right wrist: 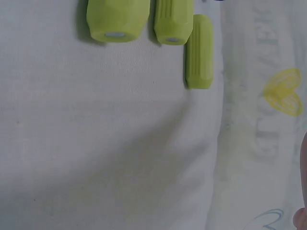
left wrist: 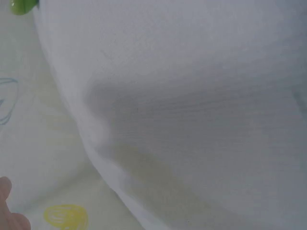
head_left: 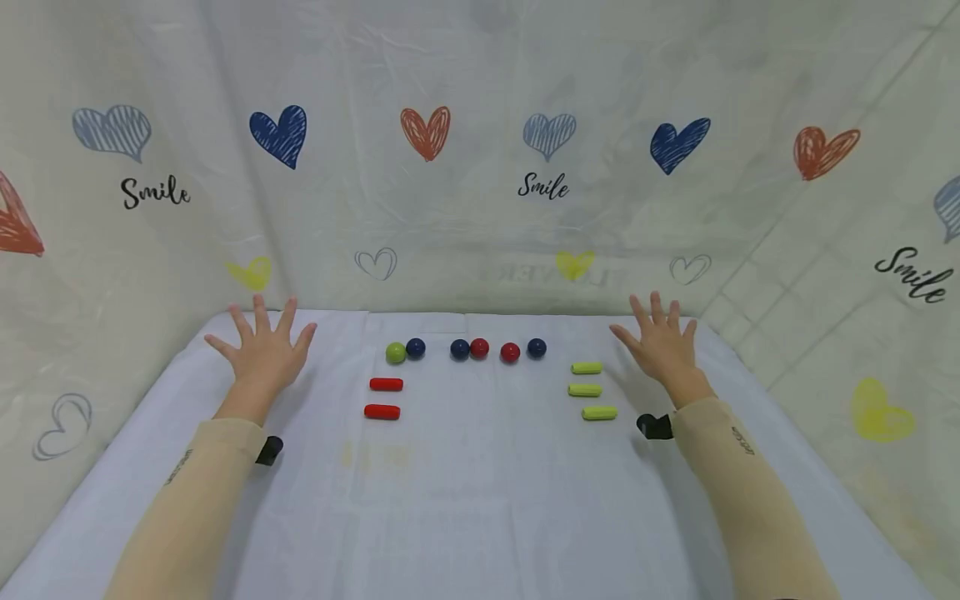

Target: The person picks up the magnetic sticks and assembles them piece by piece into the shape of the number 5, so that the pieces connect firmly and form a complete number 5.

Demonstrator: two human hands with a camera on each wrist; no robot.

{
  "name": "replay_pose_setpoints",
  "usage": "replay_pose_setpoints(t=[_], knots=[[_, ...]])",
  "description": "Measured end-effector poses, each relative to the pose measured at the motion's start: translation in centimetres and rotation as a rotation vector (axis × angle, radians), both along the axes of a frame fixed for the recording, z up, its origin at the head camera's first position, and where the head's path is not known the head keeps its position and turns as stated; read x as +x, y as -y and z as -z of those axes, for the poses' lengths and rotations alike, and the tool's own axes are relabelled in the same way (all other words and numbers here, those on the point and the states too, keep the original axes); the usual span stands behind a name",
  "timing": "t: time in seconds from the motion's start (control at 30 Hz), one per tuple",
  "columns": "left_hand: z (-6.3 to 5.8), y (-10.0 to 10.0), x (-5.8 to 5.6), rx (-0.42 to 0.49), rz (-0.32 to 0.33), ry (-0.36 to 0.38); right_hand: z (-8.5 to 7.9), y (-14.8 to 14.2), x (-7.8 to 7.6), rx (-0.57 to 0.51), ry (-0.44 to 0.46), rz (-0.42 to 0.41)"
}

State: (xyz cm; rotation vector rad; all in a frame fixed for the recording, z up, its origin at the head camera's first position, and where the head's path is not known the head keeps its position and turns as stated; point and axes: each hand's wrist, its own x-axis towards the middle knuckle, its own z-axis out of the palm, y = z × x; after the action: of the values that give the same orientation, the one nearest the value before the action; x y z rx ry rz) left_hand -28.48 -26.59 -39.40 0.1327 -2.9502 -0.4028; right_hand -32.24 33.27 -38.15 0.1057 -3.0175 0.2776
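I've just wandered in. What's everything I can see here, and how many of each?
Green ball: 1, green, far row's left end
Blue balls: 3, dark blue, same row
Red balls: 2, red, same row
Red sticks: 2, red, table's left half
Green sticks: 3, yellow-green, right half
Tablecloth: 1, white, underneath
Backdrop: apparently 1, off-white, heart-printed, behind
Devices: 2, black, at wrists
Sleeves: 2, beige, on forearms
Left hand: 1, left side
Right hand: 1, right side

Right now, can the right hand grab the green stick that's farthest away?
Probably yes. The right hand is spread wide and holds nothing, and the farthest green stick lies to its left with nothing showing between them.
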Motion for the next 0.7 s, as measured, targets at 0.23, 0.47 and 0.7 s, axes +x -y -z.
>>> replay_pose_setpoints(t=[0.23,0.47,0.7], knots=[[-0.2,-0.1,-0.1,0.010,0.036,-0.017,-0.3,1.1,-0.1,-0.012,-0.013,-0.041],[-0.1,-0.3,0.0,0.023,0.059,-0.011,-0.5,1.9,-0.1,-0.009,-0.010,-0.074],[-0.2,-0.5,0.0,0.029,0.075,-0.008,-0.7,2.6,0.0,-0.012,-0.035,-0.110]])
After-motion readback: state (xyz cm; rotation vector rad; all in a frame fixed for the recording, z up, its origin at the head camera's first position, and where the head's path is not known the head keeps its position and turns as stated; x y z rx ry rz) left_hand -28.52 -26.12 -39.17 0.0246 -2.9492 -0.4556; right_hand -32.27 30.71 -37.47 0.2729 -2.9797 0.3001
